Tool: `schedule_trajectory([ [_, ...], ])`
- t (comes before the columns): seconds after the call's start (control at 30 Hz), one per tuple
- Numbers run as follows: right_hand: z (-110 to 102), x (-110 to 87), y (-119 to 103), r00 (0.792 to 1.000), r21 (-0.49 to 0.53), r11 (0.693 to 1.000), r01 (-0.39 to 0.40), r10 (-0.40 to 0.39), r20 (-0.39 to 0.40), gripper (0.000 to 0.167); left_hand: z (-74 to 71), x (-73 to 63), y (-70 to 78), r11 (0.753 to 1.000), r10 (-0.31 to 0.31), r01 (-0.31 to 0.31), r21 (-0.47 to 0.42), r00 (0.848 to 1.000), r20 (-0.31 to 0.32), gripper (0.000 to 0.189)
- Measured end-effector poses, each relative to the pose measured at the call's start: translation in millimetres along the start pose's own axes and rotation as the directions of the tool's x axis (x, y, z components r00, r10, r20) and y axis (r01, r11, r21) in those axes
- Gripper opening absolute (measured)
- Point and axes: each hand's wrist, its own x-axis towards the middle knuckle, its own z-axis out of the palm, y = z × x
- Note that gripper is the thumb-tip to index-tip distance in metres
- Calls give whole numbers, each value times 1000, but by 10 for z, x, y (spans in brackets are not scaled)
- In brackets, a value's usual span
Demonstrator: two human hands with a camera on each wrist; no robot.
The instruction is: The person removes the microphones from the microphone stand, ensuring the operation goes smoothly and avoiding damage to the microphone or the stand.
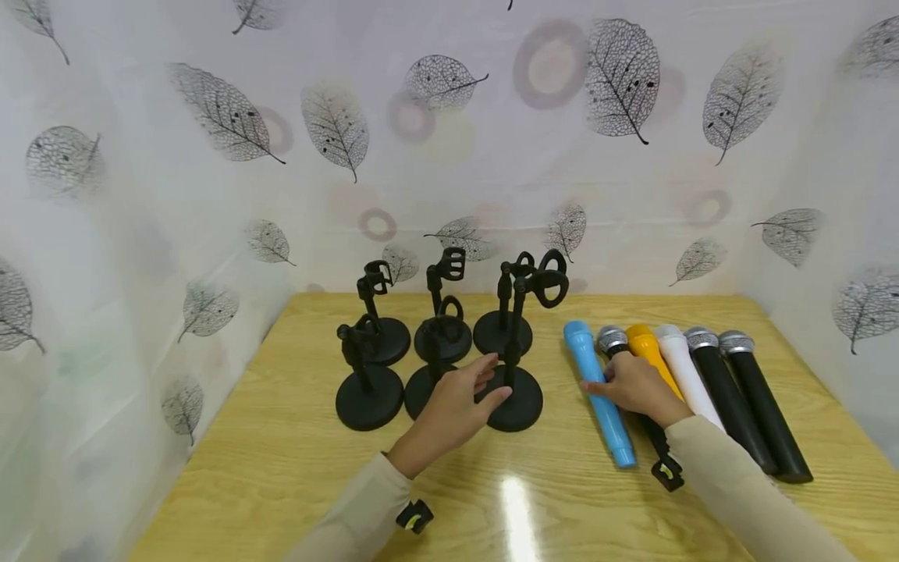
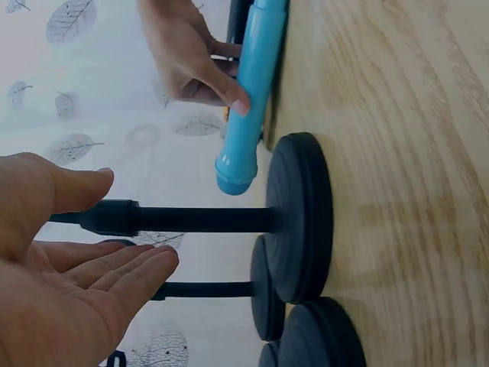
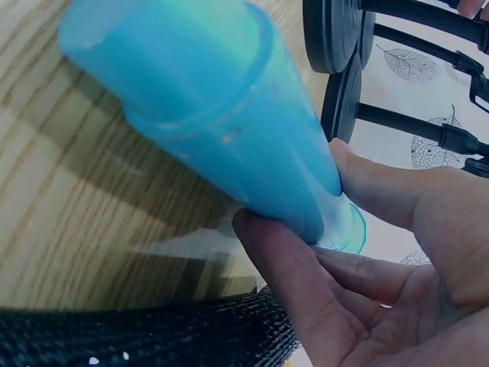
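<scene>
My right hand [image 1: 642,386] pinches a light blue microphone [image 1: 609,429] between thumb and fingers around its middle. In the right wrist view the thumb lies along one side of the blue microphone [image 3: 252,130] and the fingers along the other. My left hand [image 1: 449,410] is beside the pole of the front right black microphone stand [image 1: 518,410], its fingers extended and thumb apart. The left wrist view shows that stand's pole [image 2: 206,220] passing between thumb and fingers, with a ring clip [image 1: 551,287] at its top in the head view.
Several other black stands [image 1: 368,398] form two rows at the left. Right of the blue microphone lie a black one with a silver head [image 1: 612,339], an orange one [image 1: 649,351], a white one [image 1: 684,367] and two black ones [image 1: 765,414]. A leaf-patterned curtain [image 1: 477,172] encloses the wooden table [image 1: 281,460].
</scene>
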Motion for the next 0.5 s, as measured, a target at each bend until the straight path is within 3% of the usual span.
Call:
schedule_trajectory([
  [0.3, 30, 0, 58, 1000, -4, 1000, -9, 9, 4, 55, 52, 110, -49, 999, -41, 40, 13, 999, 34, 64],
  [0.5, -24, -4, 17, 997, -40, 998, 55, -57, -58, 54, 66, 159, -55, 996, -89, 89, 4, 995, 47, 66],
])
